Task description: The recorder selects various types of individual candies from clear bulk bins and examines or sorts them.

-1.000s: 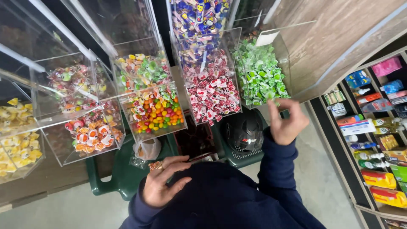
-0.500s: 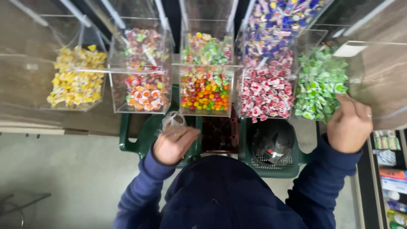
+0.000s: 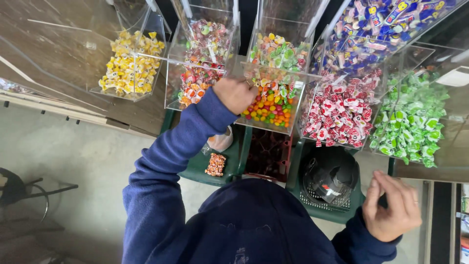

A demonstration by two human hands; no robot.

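Note:
My left hand [image 3: 235, 94] reaches up in a blue sleeve. Its fingers are closed on the front lid edge of a clear bin of small multicoloured candies [image 3: 271, 103]; what else it may hold is hidden. Under the forearm a clear plastic bag [image 3: 221, 141] hangs or rests above a green basket [image 3: 194, 172], which holds a small packet of orange sweets [image 3: 215, 165]. My right hand [image 3: 393, 208] is low at the right, fingers curled and apart, holding nothing, below the bin of green wrapped candies [image 3: 410, 124].
More clear bins hold yellow candies [image 3: 128, 68], red and orange wrapped ones [image 3: 198, 78], red-white ones [image 3: 337, 115] and blue ones [image 3: 371, 24]. A black helmet [image 3: 330, 176] lies in another green basket [image 3: 342, 214]. A dark chair [image 3: 19, 190] stands at the left.
My left hand rose from the basket area to the multicoloured candy bin. My right hand dropped away from the green candy bin to a lower position at the right.

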